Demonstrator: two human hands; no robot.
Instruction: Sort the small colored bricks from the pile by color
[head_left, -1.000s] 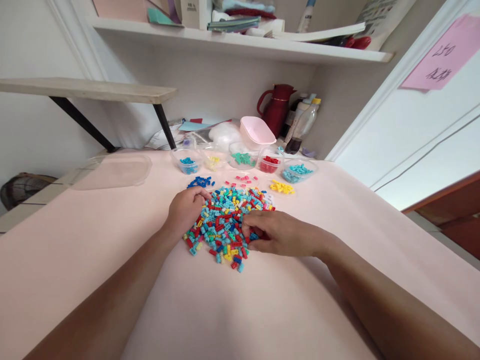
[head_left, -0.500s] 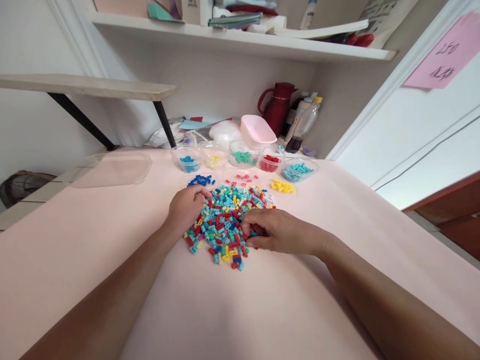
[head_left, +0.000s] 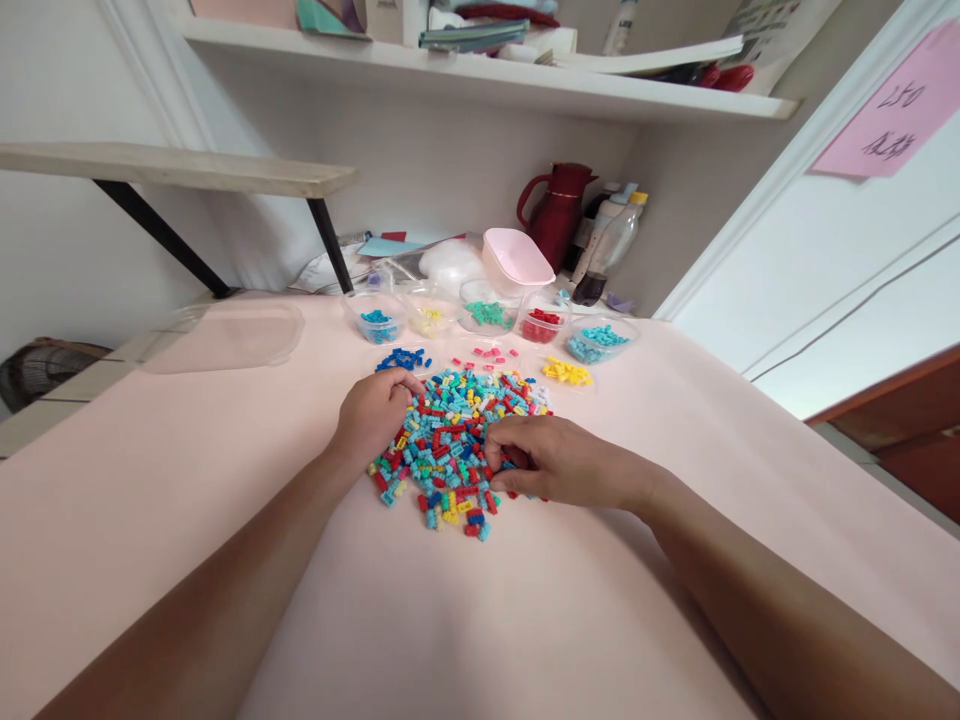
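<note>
L hand (head_left: pixel 373 412) curled at brick pile (head_left: pixel 450 440), L edge; R hand (head_left: pixel 546 460) curled, R side. Can't tell if either grips. Poses approx. unchgd vs sec ago; work stays at pile.

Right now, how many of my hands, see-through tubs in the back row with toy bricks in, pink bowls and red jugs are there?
Left hand and right hand: 2
Clear plastic tubs: 5
Pink bowl: 1
Red jug: 1
Total: 9
</note>
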